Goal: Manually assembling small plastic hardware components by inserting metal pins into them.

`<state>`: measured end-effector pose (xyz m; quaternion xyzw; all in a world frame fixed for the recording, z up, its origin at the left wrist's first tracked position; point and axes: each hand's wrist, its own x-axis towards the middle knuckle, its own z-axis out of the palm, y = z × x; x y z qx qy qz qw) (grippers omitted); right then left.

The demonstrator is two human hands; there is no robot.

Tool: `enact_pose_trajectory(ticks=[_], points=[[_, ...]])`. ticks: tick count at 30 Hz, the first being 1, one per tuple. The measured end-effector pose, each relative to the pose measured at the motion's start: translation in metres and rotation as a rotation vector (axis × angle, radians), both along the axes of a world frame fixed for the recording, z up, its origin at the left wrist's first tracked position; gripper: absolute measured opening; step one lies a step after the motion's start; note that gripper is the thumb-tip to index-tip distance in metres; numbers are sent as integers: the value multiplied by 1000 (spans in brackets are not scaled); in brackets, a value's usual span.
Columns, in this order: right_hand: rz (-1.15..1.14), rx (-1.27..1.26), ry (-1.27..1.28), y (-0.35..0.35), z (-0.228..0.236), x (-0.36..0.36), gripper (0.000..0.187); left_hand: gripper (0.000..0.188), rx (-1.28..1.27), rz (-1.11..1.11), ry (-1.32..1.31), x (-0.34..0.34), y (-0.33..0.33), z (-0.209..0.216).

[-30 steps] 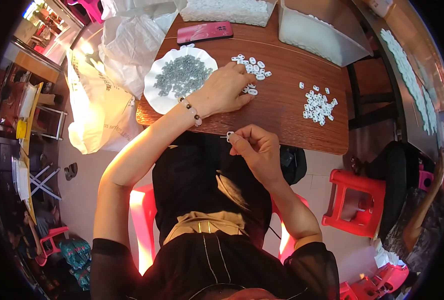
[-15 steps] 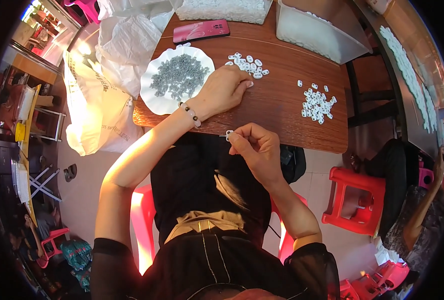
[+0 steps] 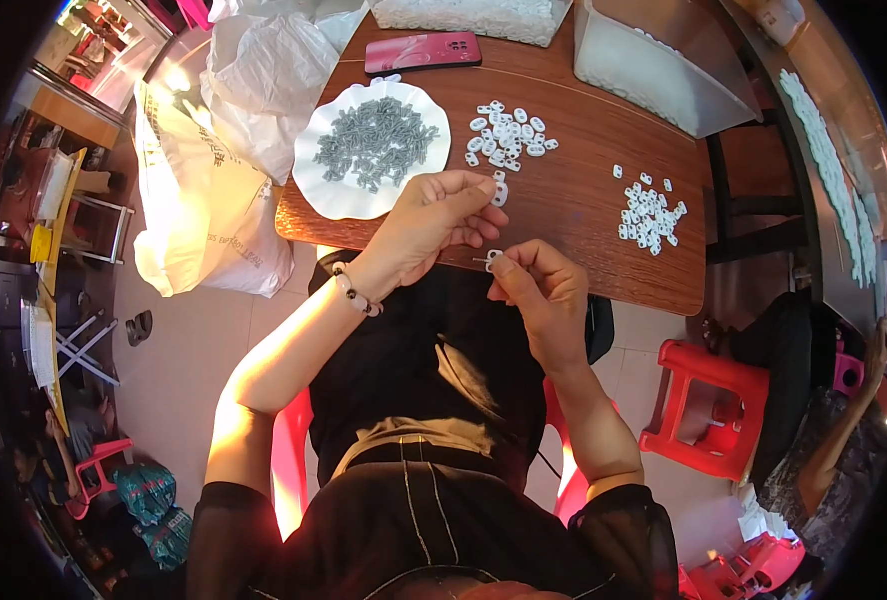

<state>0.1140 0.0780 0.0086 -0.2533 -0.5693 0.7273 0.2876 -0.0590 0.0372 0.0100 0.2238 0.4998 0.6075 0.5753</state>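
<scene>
My left hand [image 3: 442,218] is raised over the table's near edge, thumb and fingers pinching a white oval plastic piece with holes [image 3: 501,190]. Close by on the right, my right hand [image 3: 546,290] pinches a small white plastic piece [image 3: 493,256], with a thin pin-like bit sticking out to its left. The two held pieces are apart. Beyond my left hand lies a loose heap of white oval pieces [image 3: 509,135]. A wavy-rimmed white plate [image 3: 309,190] on the left holds many small grey parts [image 3: 377,143]. Smaller white two-holed pieces [image 3: 652,220] are heaped on the right.
On the brown wooden table [image 3: 574,190], a pink phone [image 3: 424,52] lies behind the plate. Clear plastic bins [image 3: 654,80] of white pieces stand at the far edge. White bags [image 3: 199,210] are left of the table. A red stool [image 3: 714,405] and another person's arm [image 3: 844,420] are on the right.
My left hand has come back from the oval heap toward me, now with an oval piece in its fingers. My right hand keeps its small white piece. The view has shifted slightly.
</scene>
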Motion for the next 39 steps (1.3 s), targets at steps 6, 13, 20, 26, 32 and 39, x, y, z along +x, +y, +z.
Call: enact_pose_trajectory(ticks=[6,13,20,26,32,39], points=[[-17,-14,21,-1,-1,-1,11,31,85,28,-90,2,-18,-8],[-92,10,49,0,-3,-1,9,31,138,147,41,10,-43,-11],[-145,107,-22,0,-4,-3,10,33,52,147,-175,17,-59,-21],[-121,167,-15,0,-12,-4,8,31,44,163,-204,18,-62,-24],[-88,178,-3,-3,-12,-3,8,30,51,168,-193,21,-64,-26],[-94,188,-2,-3,-13,-4,8,29,50,180,-168,24,-62,-24]])
